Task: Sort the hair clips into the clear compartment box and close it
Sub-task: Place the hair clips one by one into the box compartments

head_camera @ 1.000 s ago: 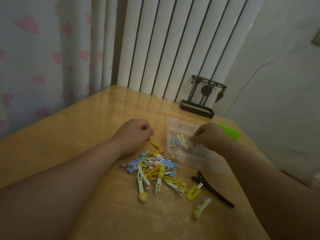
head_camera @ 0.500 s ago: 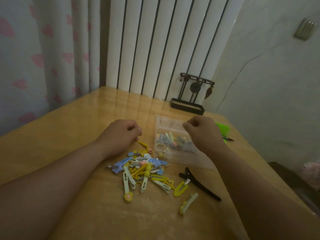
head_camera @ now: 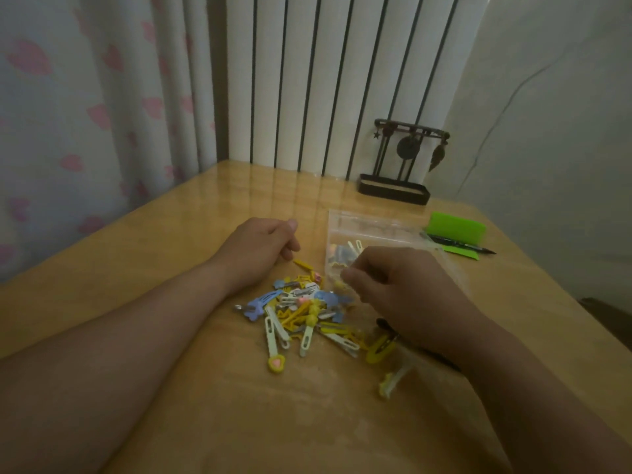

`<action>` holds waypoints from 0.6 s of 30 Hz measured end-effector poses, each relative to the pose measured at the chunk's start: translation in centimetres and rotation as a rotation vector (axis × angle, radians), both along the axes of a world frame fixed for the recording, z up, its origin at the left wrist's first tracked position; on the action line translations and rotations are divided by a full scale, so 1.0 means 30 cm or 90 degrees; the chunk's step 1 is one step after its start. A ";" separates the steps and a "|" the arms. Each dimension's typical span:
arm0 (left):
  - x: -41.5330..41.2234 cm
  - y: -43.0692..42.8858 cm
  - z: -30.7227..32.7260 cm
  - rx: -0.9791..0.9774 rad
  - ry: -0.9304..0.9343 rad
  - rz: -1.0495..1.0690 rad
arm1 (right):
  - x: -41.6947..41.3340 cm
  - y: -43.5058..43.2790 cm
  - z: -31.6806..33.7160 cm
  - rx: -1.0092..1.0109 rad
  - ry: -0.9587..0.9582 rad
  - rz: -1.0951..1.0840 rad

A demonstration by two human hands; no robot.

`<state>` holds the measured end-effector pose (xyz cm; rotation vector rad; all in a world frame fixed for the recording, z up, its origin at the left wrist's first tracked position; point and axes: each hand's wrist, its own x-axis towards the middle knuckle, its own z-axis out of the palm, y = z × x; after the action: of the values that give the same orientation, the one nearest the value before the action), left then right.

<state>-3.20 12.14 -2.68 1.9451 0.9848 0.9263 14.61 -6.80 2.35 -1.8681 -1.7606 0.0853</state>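
Left grip [head_camera: 260,248]: fingers curled, fist on worktop [head_camera: 136,254], nothing seen held. Clip pile [head_camera: 301,309]: one heap, roughly twenty, overlap blocks exact count. Clear box [head_camera: 372,227]: one, just right of pile, several clips inside, blurred. Right grip [head_camera: 403,295]: curled over box's near corner; cannot tell what it pinches. Two strays near me: yellow clip [head_camera: 379,350], pale clip [head_camera: 393,381]. Black clip [head_camera: 384,325]: one, mostly hidden under my wrist.

Dim indoor light with a grey-green cast and no hard shadows. The glossy counter [head_camera: 273,189] shows a pale sheen toward 12 o'clock, mirroring the white slats [head_camera: 307,80]. Focus is soft throughout: the hair clips [head_camera: 301,313] smear together and the right hand [head_camera: 407,295] blurs. Vertical lines lean outward at 9 and 3 o'clock.
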 end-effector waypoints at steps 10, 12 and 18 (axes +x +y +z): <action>-0.007 0.008 -0.005 0.038 0.044 0.000 | -0.057 -0.019 0.019 -0.085 -0.120 0.173; -0.008 0.008 -0.008 0.040 0.046 -0.001 | -0.073 -0.027 0.027 -0.122 -0.122 0.209; -0.007 0.007 -0.008 0.052 0.057 0.004 | -0.116 -0.017 -0.007 -0.130 -0.169 0.258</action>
<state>-3.41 12.37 -2.93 2.0678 1.0190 0.9018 11.13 -7.31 2.15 -1.6891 -2.3775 0.1835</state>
